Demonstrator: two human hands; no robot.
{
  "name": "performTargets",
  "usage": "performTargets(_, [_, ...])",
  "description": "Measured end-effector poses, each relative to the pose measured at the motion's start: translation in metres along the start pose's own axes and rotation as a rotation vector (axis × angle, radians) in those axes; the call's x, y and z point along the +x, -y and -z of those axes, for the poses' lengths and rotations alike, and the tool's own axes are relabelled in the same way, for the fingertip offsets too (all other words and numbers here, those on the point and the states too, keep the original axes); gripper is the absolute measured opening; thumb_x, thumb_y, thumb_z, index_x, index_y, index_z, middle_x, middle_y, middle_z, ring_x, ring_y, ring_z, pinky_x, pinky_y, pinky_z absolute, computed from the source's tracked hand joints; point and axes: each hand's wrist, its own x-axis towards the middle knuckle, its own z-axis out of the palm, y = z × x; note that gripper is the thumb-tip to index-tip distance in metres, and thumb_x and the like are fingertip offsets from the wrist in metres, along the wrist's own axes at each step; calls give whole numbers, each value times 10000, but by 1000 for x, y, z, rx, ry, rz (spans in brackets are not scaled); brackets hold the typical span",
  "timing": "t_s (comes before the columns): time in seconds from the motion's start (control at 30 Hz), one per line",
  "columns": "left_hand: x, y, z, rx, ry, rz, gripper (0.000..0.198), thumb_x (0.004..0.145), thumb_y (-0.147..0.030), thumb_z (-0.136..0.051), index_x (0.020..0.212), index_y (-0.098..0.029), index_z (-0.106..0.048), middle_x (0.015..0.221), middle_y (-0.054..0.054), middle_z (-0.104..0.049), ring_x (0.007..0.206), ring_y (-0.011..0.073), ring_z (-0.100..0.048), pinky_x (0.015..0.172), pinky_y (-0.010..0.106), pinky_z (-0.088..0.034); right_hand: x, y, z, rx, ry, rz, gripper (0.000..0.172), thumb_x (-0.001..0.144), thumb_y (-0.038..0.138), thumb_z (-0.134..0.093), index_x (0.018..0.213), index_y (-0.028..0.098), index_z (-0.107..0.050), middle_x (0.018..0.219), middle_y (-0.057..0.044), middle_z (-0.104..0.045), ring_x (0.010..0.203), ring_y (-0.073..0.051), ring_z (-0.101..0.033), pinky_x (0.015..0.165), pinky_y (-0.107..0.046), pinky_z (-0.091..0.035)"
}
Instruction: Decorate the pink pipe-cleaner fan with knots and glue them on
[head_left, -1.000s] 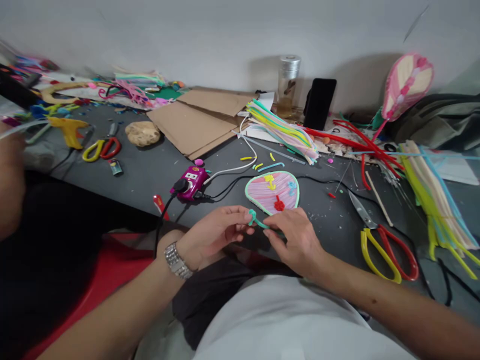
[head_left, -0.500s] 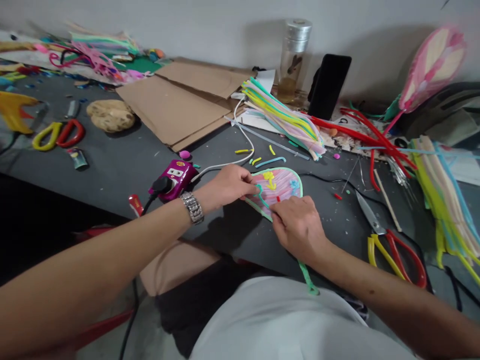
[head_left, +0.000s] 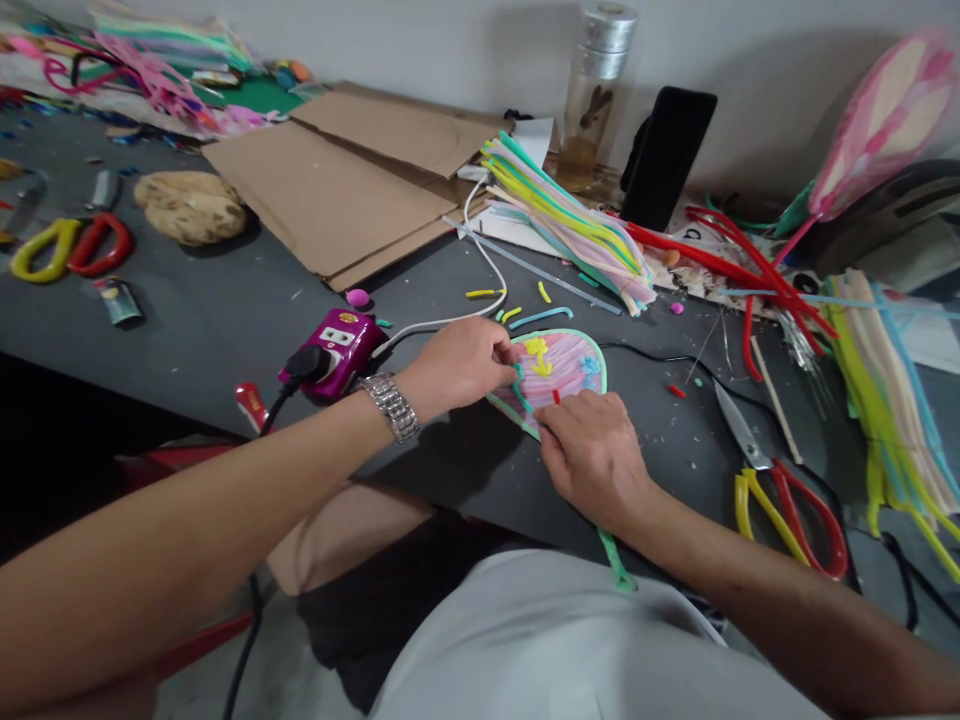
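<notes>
A hand fan (head_left: 564, 362) made of pink and lilac pipe cleaners lies tilted under my hands at the table's near side. Mint green edges it, and yellow and blue flower shapes plus a small red piece sit on its face. My left hand (head_left: 463, 362) is closed in a pinch on a green pipe cleaner (head_left: 519, 385) at the fan's left part. Closed over the fan's lower edge is my right hand (head_left: 596, 455), its fingertips on the surface near the red piece. Below it hangs the green handle (head_left: 616, 562); where the handle joins is hidden.
A purple power socket (head_left: 334, 350) with a plug stands left of my hands. Scissors (head_left: 750, 450) lie at right, another pair (head_left: 71, 250) at far left. Behind are a pipe cleaner bundle (head_left: 566, 225), cardboard (head_left: 337, 190), a phone (head_left: 670, 155) and a glass bottle (head_left: 592, 110).
The view has shifted slightly, so things at left sit further left and higher. Both hands keep nearly the same places on the fan, the left still pinching the green pipe cleaner.
</notes>
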Motion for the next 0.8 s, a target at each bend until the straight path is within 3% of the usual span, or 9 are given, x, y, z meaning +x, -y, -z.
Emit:
performTargets(0.27, [-2, -4, -3, 107, -31, -17, 83, 730, -155, -759, 704, -202, -696, 730, 34, -747, 654, 197, -629, 643, 310, -380, -3, -2, 2, 13, 29, -20, 187, 940, 140, -535, 864, 175, -702, 796, -64, -662, 786, -227, -527, 715, -364, -274])
performTargets(0.8, [5, 5, -1, -28, 30, 41, 123, 712, -163, -804, 725, -189, -685, 736, 25, -747, 664, 183, -648, 628, 297, -388, -3, -2, 5, -38, 106, 46, 202, 918, 121, -553, 910, 189, -743, 810, -73, -619, 807, -243, -502, 712, -368, -293])
